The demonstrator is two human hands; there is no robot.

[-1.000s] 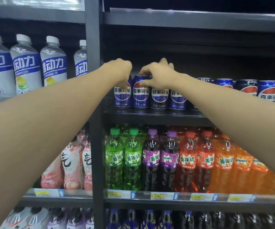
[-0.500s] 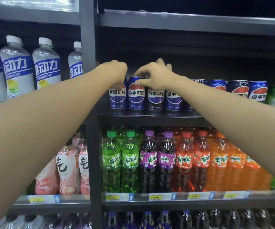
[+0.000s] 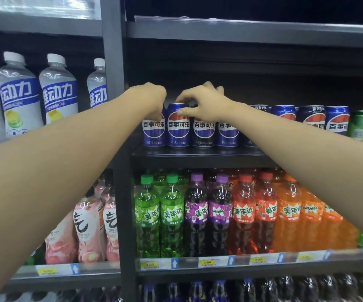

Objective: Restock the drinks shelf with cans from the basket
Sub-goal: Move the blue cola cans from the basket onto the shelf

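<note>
I am curling my left hand point(image 3: 152, 99) over the top of the leftmost blue can point(image 3: 153, 131) on the drinks shelf point(image 3: 198, 154), gripping it from above. I am pinching the rim of the second blue can point(image 3: 178, 127) with my right hand point(image 3: 206, 103), thumb and forefinger closed on it. Both cans are standing upright, touching, at the shelf's front edge.

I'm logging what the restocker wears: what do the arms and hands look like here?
Both forearms are bare as far as the frame shows, with no sleeves in view. The left hand and right hand wear no gloves, and no watch, bracelet or ring is visible.
</note>
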